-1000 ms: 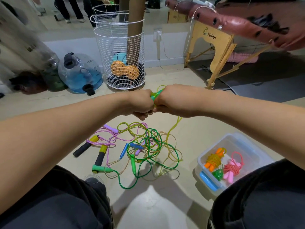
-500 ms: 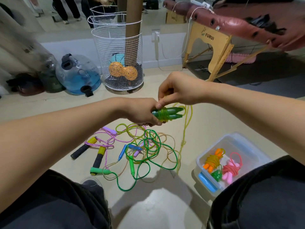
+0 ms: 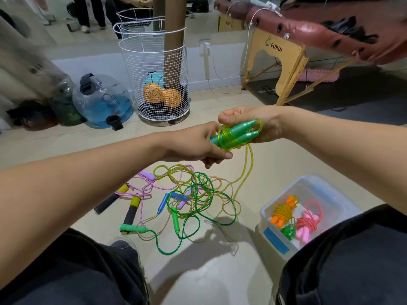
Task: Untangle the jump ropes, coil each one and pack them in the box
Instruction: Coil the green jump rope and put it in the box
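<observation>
Head view: two green handles (image 3: 236, 134), three coiled ropes (image 3: 295, 219) boxed

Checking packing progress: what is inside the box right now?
The box holds three coiled ropes: an orange one, a pink one and a small green one. A leg hides its near corner.

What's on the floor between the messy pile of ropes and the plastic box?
Mostly bare floor, seen in the head view. Only the outer yellow loops of the rope pile stray toward the box, which sits apart from them.
</observation>
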